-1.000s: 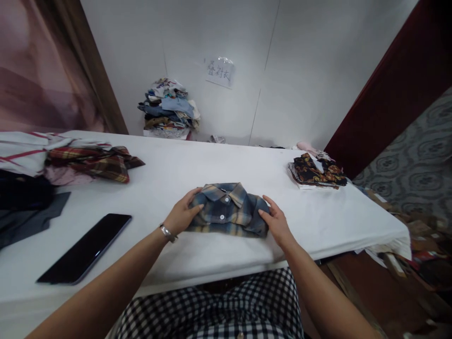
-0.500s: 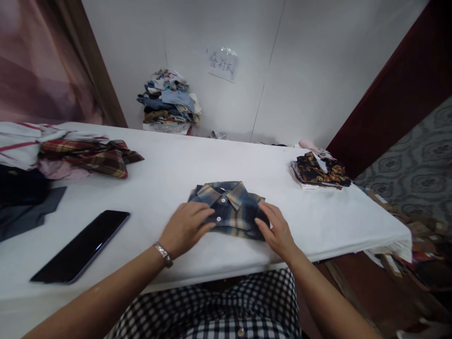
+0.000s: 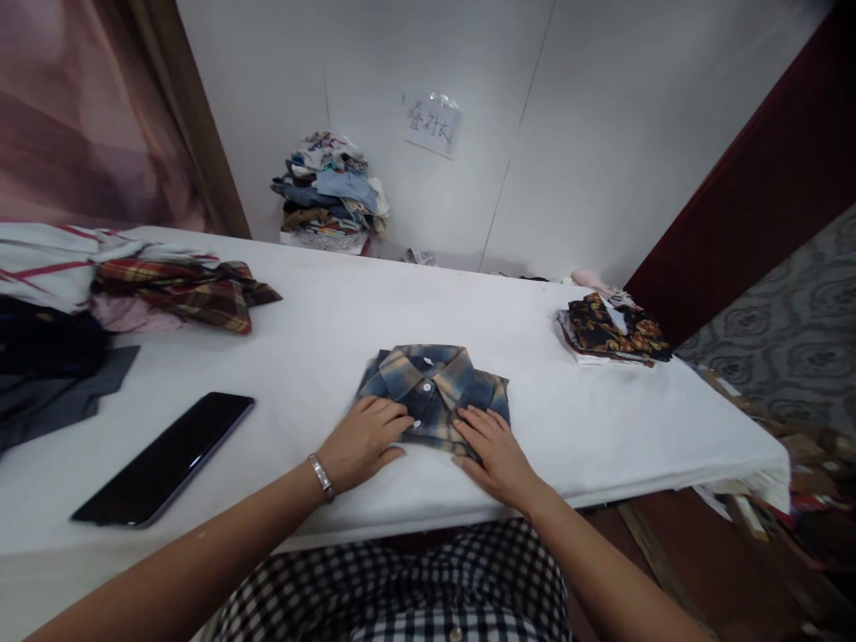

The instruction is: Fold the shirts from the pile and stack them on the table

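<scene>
Both hands flat on folded plaid shirt (image 3: pixel 434 388) near table edge (image 3: pixel 602 486).

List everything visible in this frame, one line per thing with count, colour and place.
folded plaid shirt: 1, blue and tan, centre of table, under both hands
table: 1, white cover, spans the frame
phone: 1, black, screen up, left near edge of table
loose clothes pile: 1 heap, red plaid, white with red stripes, dark grey, left end of table
folded stack: 1, dark floral print on top, right end of table
clothes heap: 1, mixed blues and whites, against the far wall
paper sign: 1, white, on the wall
bracelet: 1, silver, left wrist
left hand: flat on the shirt's near left
right hand: flat on the shirt's near right
</scene>
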A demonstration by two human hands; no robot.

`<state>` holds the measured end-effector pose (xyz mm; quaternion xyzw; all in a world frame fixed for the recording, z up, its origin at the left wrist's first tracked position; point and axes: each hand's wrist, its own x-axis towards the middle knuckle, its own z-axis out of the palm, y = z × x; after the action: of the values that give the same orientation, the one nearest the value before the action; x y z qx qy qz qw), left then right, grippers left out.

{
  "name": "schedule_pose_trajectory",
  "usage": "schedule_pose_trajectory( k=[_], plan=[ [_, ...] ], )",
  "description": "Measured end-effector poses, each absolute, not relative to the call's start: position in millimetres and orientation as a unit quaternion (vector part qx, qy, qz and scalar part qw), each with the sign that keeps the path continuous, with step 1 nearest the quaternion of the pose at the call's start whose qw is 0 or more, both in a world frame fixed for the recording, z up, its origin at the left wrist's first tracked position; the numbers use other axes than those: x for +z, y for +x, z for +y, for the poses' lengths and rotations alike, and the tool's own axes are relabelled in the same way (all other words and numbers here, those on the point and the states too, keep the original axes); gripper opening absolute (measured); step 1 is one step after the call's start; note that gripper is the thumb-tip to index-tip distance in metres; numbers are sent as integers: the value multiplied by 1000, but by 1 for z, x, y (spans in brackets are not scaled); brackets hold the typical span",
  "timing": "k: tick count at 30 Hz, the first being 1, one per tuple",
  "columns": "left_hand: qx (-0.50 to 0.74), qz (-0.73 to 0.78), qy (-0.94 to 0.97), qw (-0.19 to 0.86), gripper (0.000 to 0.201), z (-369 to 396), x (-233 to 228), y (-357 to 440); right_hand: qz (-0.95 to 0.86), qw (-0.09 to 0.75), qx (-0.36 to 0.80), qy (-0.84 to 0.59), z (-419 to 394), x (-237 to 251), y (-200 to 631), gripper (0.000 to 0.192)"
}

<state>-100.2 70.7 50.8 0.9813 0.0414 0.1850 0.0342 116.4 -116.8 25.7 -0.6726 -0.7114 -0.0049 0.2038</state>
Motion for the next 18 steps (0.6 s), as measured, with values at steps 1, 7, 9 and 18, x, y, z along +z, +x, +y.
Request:
schedule_pose_trajectory(
  k=[1,7,9,18],
  plan=[
    [185,48,981,22,31,71,52,-99,-710,204,-6,-675,-116,26,117,52],
    [171,58,982,-50,27,68,56,-91,-726,192,0,-660,-110,34,121,50],
    [162,62,983,-66,28,68,58,-88,-731,189,10,-655,-107,39,125,49],
    [196,188,963,-7,44,79,97,-67,-601,464,75,-646,-128,68,90,26]
  ],
)
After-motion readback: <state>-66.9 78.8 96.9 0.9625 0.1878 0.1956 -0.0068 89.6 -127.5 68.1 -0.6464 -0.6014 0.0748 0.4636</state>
